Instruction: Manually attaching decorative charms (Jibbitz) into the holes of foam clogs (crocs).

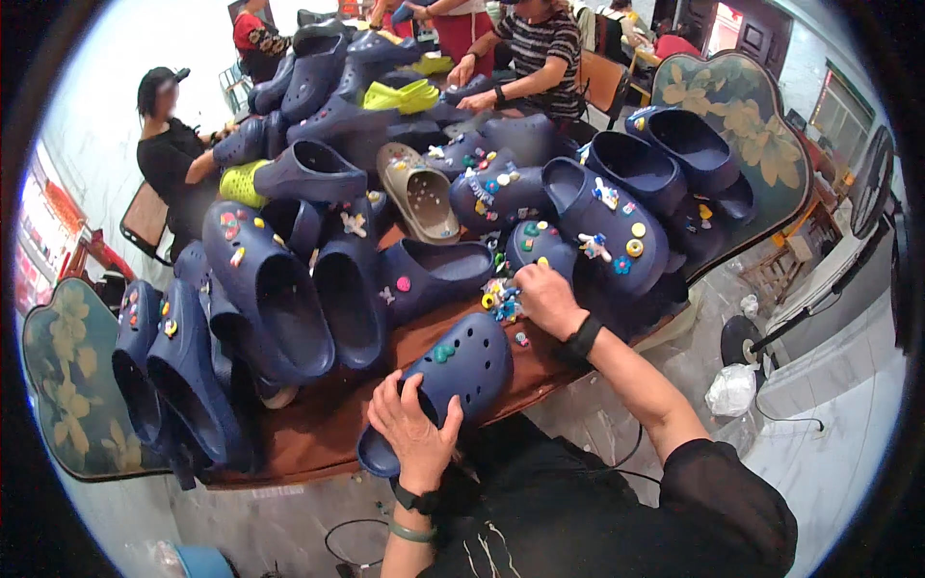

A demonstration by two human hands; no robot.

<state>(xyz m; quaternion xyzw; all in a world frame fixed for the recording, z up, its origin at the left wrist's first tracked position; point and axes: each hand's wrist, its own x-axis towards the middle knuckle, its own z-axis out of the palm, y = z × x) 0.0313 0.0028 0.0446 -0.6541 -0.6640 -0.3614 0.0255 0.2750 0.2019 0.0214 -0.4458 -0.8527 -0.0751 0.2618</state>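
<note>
A navy clog (470, 371) with round vent holes lies tilted at the near edge of the table, its toe pointing away from me. My left hand (412, 429) grips it at the heel and side, thumb on the near side. One green charm (443, 354) sits on its upper. Just beyond the toe, my right hand (547, 301) is at a small heap of colourful shoe charms (501, 301), fingers bent together; whatever they pinch is hidden. A loose charm (522, 339) lies apart from the heap, nearer to me.
Navy clogs (279, 299), many with charms, are piled across the brown-covered table (318, 433). A tan clog (419, 193) and lime-green clogs (400, 96) lie among them. Co-workers stand at the far side, one in a striped top (540, 48). A fan (872, 183) stands at right.
</note>
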